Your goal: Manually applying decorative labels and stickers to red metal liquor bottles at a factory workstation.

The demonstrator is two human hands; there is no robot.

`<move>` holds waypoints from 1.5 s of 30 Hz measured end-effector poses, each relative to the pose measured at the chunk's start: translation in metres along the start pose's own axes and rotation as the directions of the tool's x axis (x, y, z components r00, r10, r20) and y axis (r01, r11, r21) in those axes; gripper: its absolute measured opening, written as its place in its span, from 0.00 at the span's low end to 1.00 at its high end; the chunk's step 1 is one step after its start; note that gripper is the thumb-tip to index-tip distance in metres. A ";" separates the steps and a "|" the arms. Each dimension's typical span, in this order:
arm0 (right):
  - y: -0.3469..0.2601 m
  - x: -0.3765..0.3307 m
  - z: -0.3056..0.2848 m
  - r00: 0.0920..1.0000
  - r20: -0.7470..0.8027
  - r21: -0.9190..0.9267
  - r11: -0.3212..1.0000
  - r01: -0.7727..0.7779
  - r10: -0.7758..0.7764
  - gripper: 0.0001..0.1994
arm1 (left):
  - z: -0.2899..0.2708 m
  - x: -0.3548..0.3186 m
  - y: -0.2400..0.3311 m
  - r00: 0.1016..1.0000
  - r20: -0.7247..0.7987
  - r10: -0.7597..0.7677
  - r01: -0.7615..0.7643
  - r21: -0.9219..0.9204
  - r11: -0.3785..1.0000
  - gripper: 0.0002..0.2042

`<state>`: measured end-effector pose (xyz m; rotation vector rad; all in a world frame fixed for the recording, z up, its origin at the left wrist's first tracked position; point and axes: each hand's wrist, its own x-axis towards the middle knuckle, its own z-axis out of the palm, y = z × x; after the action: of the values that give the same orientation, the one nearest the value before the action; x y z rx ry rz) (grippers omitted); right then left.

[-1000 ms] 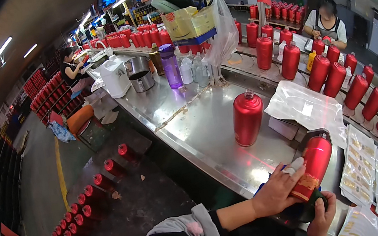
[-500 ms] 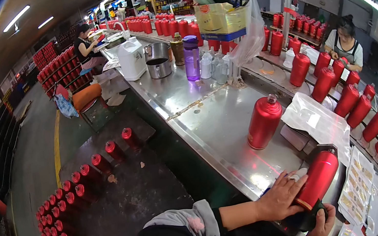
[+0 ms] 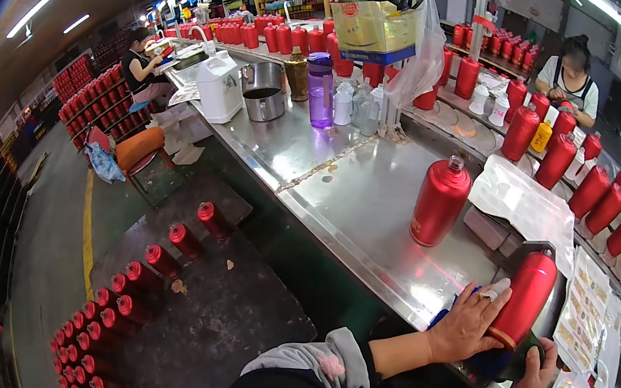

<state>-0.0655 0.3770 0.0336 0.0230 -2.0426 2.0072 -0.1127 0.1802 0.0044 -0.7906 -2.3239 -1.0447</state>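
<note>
A red bottle [image 3: 527, 291] with a gold band near its base lies tilted at the near edge of the metal table, its far end against a dark holder [image 3: 537, 247]. My left hand [image 3: 465, 325] grips the bottle's left side, fingers stretched along it; one fingertip is wrapped in white. By the base, my right hand [image 3: 534, 375] curls round a dark green piece [image 3: 526, 347] whose kind is unclear. Blue cloth [image 3: 445, 312] shows beside my left hand. Another red bottle [image 3: 440, 202] stands upright farther up the metal table [image 3: 362, 210].
Printed sheets [image 3: 584, 305] and a white plastic sheet [image 3: 520, 193] lie to the right, near rows of red bottles. A purple bottle [image 3: 321, 91], metal pots [image 3: 264, 104] and a white jug [image 3: 218, 88] stand farther away. More bottles fill a dark low platform [image 3: 218, 330]. Two people work beyond.
The whole view has shifted slightly. My hands stay on the tilted bottle and the dark green piece, with only a small shift of the left fingers.
</note>
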 end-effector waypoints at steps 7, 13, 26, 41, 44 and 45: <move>-0.013 0.001 0.002 0.999 -0.034 -0.050 0.999 -0.016 0.014 0.07 | 0.000 -0.002 -0.002 0.999 0.021 -0.024 0.024 -0.020 1.000 0.45; -0.019 0.001 0.004 1.000 0.014 -0.109 0.994 -0.009 0.011 0.06 | 0.001 -0.001 -0.002 1.000 -0.011 -0.005 0.005 -0.030 1.000 0.45; -0.012 0.002 0.009 0.999 -0.039 -0.110 0.994 0.004 -0.008 0.08 | -0.054 0.005 0.018 0.969 0.187 -0.158 0.242 -0.832 0.499 0.20; 0.007 0.000 0.004 0.998 -0.011 0.071 0.996 -0.053 0.054 0.06 | -0.231 0.050 0.085 0.245 -0.472 0.847 0.076 -0.861 -0.503 0.22; 0.009 0.000 0.004 0.999 -0.017 0.082 0.996 -0.043 0.044 0.06 | -0.231 0.041 0.089 0.129 -0.454 0.882 0.049 -0.885 -0.463 0.21; 0.009 0.000 0.004 0.999 -0.020 0.081 0.996 -0.042 0.044 0.06 | -0.229 0.039 0.090 0.128 -0.454 0.882 0.052 -0.885 -0.463 0.20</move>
<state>-0.0681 0.3729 0.0245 -0.0270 -1.9643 2.1052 -0.0401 0.0624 0.2114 -3.1164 0.0235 -1.6555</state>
